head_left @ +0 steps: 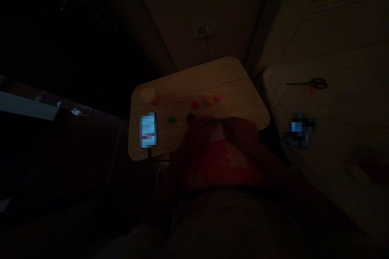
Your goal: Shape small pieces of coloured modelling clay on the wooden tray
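The room is very dark. A small wooden table (231,77) stands in front of me. My left hand (197,127) and my right hand (238,127) rest close together at its near edge, fingers curled; what they hold, if anything, is lost in the dark. Just beyond my left hand lies a dark small piece (190,117). Small coloured lumps sit on the tabletop: a green one (172,119), a red one (195,105), an orange one (208,100) and a pink one (218,97).
A lit phone (148,130) with a cable lies on the table's left side, a small round container (149,95) behind it. Scissors (313,83) and a dark blue object (299,128) lie on the pale surface to the right. A wall socket (203,29) is behind the table.
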The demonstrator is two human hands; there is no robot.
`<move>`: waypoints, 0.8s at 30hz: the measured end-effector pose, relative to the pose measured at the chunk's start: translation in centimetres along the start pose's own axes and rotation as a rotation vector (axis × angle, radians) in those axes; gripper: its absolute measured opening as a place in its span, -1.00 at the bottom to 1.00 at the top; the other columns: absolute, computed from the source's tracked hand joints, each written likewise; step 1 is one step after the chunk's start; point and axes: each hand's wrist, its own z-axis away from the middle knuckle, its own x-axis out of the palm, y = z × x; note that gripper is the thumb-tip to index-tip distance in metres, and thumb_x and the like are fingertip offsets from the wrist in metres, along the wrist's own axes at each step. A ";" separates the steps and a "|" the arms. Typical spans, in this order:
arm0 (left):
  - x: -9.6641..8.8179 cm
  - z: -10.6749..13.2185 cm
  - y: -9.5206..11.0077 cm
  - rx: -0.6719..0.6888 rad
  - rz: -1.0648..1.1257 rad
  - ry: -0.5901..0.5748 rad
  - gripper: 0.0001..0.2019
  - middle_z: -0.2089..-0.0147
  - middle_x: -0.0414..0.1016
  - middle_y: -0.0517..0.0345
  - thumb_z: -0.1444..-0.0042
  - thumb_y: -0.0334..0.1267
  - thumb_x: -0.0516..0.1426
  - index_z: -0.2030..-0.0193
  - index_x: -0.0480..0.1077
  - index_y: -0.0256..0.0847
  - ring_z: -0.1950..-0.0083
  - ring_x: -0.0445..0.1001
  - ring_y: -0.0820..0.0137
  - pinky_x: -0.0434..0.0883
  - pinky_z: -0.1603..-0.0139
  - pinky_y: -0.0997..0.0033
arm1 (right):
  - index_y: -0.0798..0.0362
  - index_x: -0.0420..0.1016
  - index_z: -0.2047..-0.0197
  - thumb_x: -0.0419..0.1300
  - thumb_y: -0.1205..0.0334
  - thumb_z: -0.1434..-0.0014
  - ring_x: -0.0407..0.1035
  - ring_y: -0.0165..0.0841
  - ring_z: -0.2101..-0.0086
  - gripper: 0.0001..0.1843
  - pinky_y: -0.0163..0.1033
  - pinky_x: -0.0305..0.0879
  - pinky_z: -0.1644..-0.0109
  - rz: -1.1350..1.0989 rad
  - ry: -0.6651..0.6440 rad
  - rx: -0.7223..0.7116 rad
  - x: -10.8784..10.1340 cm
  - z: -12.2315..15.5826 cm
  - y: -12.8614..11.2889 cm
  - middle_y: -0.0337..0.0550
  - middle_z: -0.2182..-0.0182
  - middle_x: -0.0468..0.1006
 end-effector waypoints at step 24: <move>0.3 0.1 -0.2 -0.025 0.068 0.002 -0.40 -0.54 0.40 0.11 -0.33 -0.48 0.07 -0.49 0.32 -0.07 -0.53 0.31 0.12 0.26 -0.55 -0.19 | -0.17 0.61 -0.32 0.04 0.14 -0.45 0.65 -0.10 0.10 -0.50 -0.15 0.39 0.15 0.026 -0.011 -0.002 -0.2 -0.2 -0.1 -0.01 -0.06 0.74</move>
